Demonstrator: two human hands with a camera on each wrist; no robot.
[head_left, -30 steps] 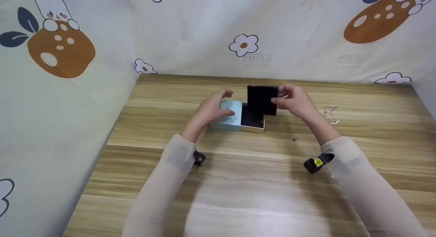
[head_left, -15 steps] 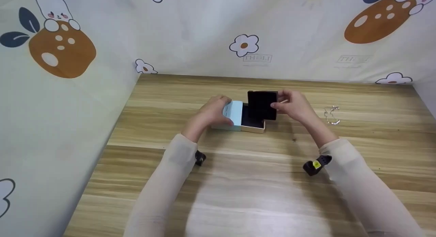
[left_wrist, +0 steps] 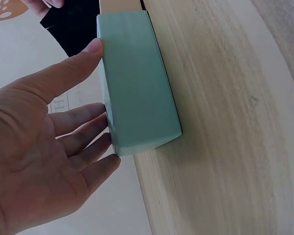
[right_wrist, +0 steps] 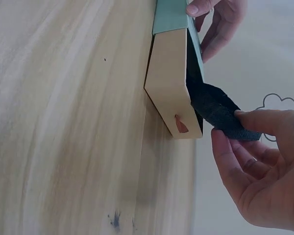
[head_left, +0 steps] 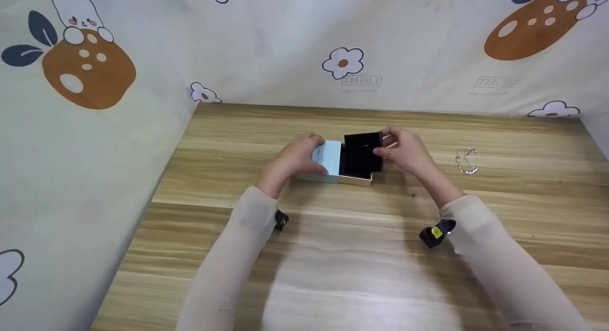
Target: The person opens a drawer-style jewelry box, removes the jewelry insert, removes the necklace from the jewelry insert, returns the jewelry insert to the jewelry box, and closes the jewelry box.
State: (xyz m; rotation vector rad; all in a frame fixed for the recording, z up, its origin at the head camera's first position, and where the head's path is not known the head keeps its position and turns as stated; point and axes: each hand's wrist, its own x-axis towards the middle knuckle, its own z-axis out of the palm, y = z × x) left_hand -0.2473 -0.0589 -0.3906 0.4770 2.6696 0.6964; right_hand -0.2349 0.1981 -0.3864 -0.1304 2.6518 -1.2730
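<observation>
A slide-out gift box lies on the table, with a light blue sleeve (head_left: 331, 155) and a cream drawer (head_left: 356, 180) pulled partly out to the right. My left hand (head_left: 299, 155) holds the sleeve, its thumb near the front edge and its fingers toward the back. Between thumb and fingers, my right hand (head_left: 404, 151) pinches a black foam pad (right_wrist: 220, 110). The pad tilts over the drawer; in the right wrist view its far end meets the drawer opening. A small ribbon tab (right_wrist: 181, 124) shows on the drawer's end. The drawer's inside looks black and is mostly hidden.
To the right of my right hand lies a thin silvery chain, like a bracelet (head_left: 467, 162). Beyond the wood-grain table (head_left: 361, 255) rises a pale printed cloth backdrop (head_left: 276, 50), which also stands along the left side.
My right hand has lowered the pad and tilted it toward the drawer. My left hand, above the sleeve at first, has come down and taken hold of it. The bracelet stays put.
</observation>
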